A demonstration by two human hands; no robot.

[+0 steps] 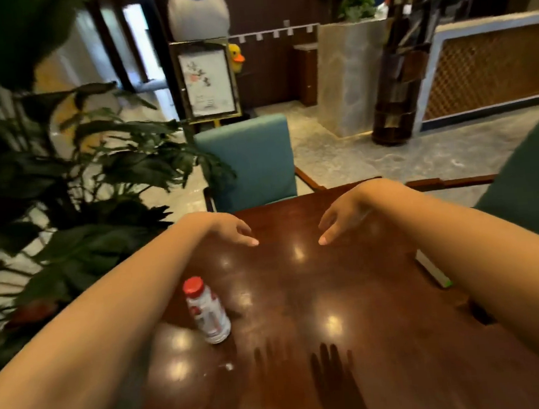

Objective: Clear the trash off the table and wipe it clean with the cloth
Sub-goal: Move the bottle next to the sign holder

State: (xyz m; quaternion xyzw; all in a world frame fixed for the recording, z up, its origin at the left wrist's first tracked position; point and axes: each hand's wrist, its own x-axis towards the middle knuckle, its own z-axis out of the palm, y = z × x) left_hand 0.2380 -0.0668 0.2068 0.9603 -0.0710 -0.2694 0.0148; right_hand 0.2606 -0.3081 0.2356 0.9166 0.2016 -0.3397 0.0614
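Observation:
A glossy dark wooden table fills the lower middle of the head view. A small white bottle with a red cap stands on its left part, slightly tilted. My left hand hovers over the far part of the table, fingers apart, holding nothing. My right hand hovers opposite it, also open and empty. A white object with a green edge lies at the table's right edge, partly hidden under my right forearm. A small white scrap lies near the bottle. No cloth is in view.
A teal chair stands at the far side of the table and another teal chair at the right. A large leafy plant crowds the left side. Beyond are a framed sign on an easel and a counter.

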